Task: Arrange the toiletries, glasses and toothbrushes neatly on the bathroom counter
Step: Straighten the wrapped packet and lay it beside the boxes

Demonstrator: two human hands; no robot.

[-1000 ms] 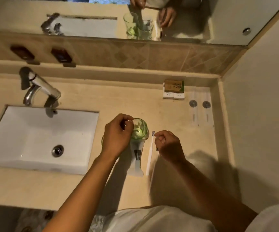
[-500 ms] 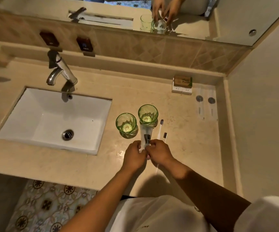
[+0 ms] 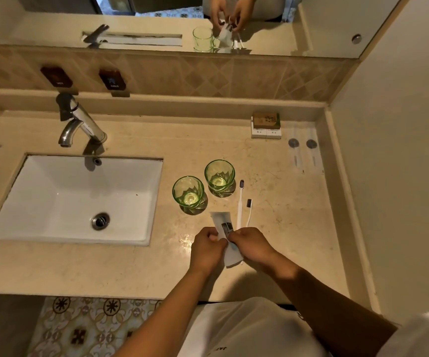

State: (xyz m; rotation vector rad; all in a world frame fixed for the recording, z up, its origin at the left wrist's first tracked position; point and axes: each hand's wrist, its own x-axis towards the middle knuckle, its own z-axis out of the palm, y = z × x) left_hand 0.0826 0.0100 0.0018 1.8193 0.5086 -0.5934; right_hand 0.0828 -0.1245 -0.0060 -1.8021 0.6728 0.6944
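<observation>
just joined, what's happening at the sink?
A person is tidying the counter. Both the left hand and the right hand grip a white toothpaste tube near the front edge. Two green glasses stand upright beside the basin, with two toothbrushes lying just right of them.

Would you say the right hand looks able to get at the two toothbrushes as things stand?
Probably yes: the toothbrushes lie just beyond the right hand with nothing between, but its fingers would first have to let go of the toothpaste tube.
</observation>
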